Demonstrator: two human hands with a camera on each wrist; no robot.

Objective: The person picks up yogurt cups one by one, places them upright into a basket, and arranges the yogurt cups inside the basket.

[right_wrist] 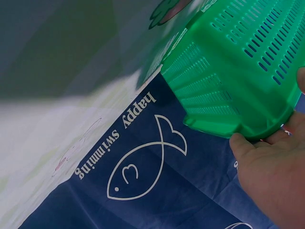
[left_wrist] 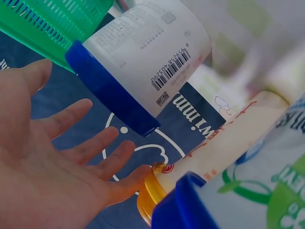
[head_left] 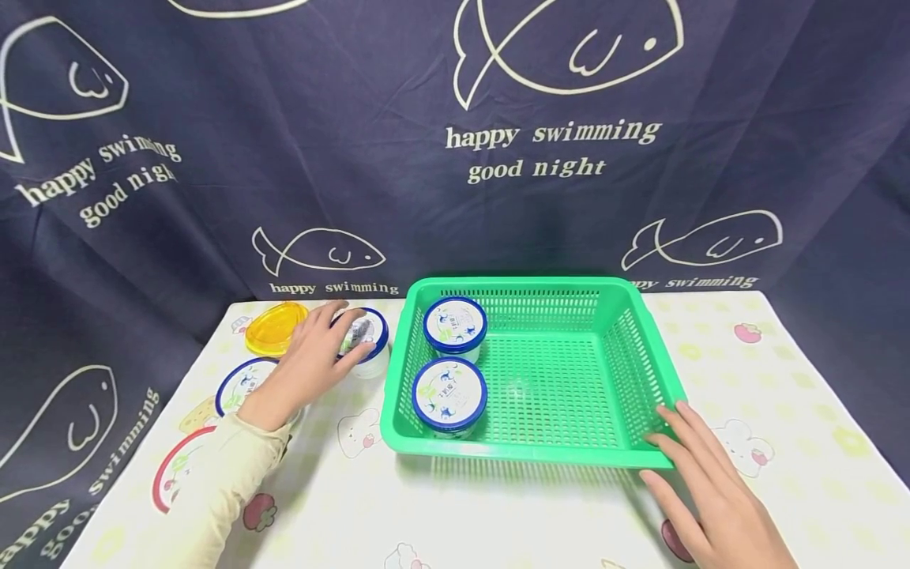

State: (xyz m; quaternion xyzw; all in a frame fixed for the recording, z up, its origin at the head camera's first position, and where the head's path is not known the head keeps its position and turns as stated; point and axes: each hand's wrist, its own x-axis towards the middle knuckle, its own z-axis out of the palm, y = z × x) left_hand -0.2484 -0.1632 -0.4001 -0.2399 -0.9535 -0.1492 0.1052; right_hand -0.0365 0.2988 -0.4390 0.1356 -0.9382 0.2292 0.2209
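Blue-lidded white tub (left_wrist: 140, 62) standing upright on the white surface (head_left: 512, 514), just left of the green basket (head_left: 533, 454). Right over this tub, left grip (head_left: 313, 356), spread wide with nothing in it. From the left wrist view, blue lid just beside the fingers, with a small gap between. On the side of the tub, tiny words and a bar code. Around the left arm, a pale yellow sleeve (head_left: 235, 466).

Near the same grip, more round things. To the left, an orange-lidded tub (head_left: 276, 328), partly hidden. Little finger very near that orange lid, maybe touching, hard to tell. A bit closer to the front, a half-hidden tub (head_left: 245, 383) with a blue lid, behind the wrist. Closer still, a red-rimmed lid (head_left: 181, 466), partly covered by the sleeve.

Inside the basket, along the left side, a back tub (head_left: 455, 322) and a front tub (head_left: 449, 395), both upright with blue-edged lids on. All over the basket, rows of little holes.

At the front right corner of the basket, right grip (head_left: 718, 490) pinching the rim, with fingers over the edge and thumb outside.

Behind everything, a dark blue curtain (head_left: 398, 197) with white fish and the words "happy swimming" and "good night".
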